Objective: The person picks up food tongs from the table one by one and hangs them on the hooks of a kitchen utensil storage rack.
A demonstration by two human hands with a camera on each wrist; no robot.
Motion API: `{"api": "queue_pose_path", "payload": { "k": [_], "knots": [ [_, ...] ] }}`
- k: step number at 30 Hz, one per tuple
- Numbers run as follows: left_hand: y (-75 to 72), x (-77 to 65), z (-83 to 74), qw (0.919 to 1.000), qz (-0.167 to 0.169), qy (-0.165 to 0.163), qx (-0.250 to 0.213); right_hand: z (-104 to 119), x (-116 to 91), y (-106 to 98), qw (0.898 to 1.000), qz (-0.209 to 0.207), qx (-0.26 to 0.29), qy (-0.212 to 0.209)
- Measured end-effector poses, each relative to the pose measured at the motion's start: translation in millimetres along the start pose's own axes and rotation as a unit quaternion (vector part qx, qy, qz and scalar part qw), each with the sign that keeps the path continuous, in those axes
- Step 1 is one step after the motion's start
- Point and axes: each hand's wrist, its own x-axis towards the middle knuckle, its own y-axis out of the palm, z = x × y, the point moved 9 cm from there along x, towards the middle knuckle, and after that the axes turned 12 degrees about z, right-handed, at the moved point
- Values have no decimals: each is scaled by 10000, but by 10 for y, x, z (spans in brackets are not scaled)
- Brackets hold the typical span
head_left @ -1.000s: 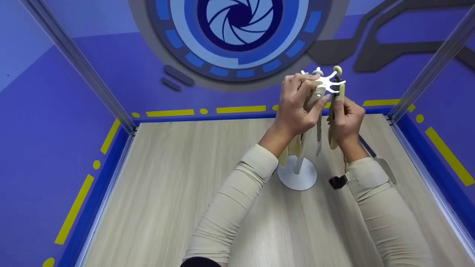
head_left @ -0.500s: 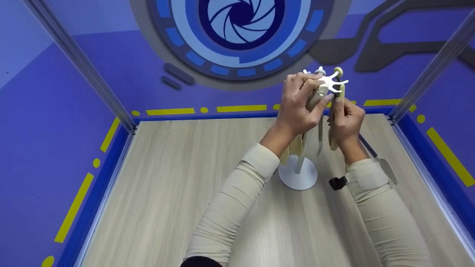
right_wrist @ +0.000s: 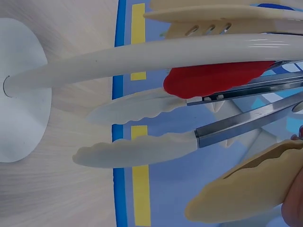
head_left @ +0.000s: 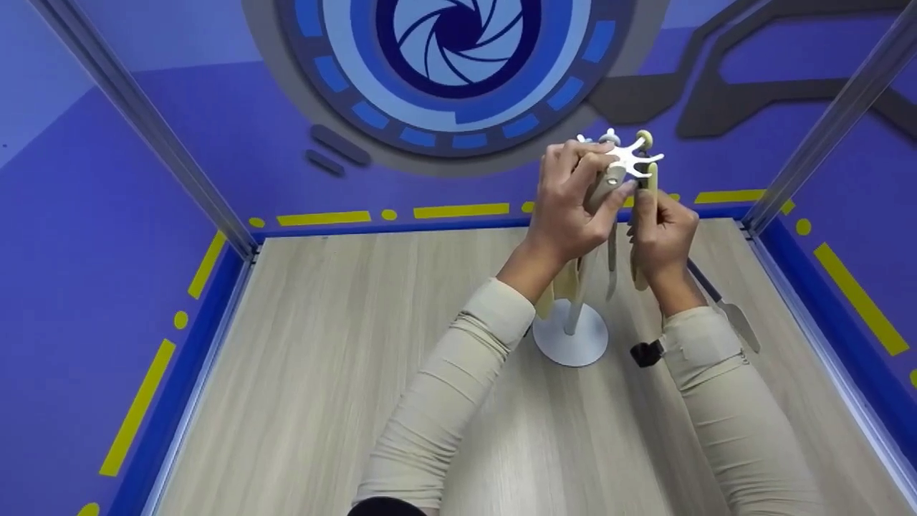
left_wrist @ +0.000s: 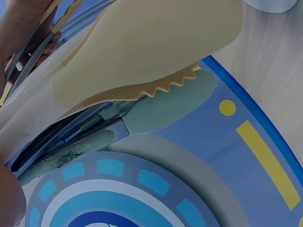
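Observation:
In the head view my left hand (head_left: pixel 573 201) grips the top of a white utensil stand (head_left: pixel 630 159), beside its curved hooks. A beige handle end with a hole shows between thumb and fingers. My right hand (head_left: pixel 666 233) pinches a pair of beige-tipped tongs (head_left: pixel 640 276) just below the hooks, upright with tips down. The right wrist view shows these beige tips near my fingers (right_wrist: pixel 293 201). Grey-tipped tongs (right_wrist: pixel 137 152) and a red-headed utensil (right_wrist: pixel 213 78) hang around the stand's pole (right_wrist: pixel 113 61). Close in the left wrist view is a large beige tongs head (left_wrist: pixel 156 42).
The stand's round white base (head_left: pixel 571 351) rests on the wood-grain table (head_left: pixel 344 358). A dark-handled turner (head_left: pixel 738 322) lies at the right, partly behind the right forearm. Blue printed walls (head_left: pixel 215 143) with metal corner posts (head_left: pixel 143 122) enclose the table.
The head view has shifted slightly. Both hands keep their grips in nearly the same places on the stand and the tongs.

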Motion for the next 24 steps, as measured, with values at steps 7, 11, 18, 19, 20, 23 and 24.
{"api": "queue_pose_path", "payload": {
  "k": [7, 11, 18, 19, 20, 23, 24],
  "knots": [
    [-13, -6, -4, 10000, -51, 58, 23, -60, -20, 18, 9995, -235, -116, -193],
    [-17, -5, -4, 10000, -43, 69, 17, -25, -15, 0, 9982, -309, -335, -400],
    [-26, -9, 12, 10000, -49, -6, -17, 56, -7, -37, 9940, -207, -804, -711],
    [-25, -10, 13, 10000, -47, -13, -16, 62, -9, -43, 9933, -183, -861, -742],
    [-24, -10, 13, 10000, -44, -21, -17, 66, -12, -49, 9927, -170, -915, -764],
    [-19, -11, 3, 10000, -38, -27, -23, 84, -19, -62, 9914, -140, -1037, -780],
    [-17, -10, -1, 10000, -37, -31, -25, 95, -20, -66, 9911, -130, -1074, -779]
  ]
}}
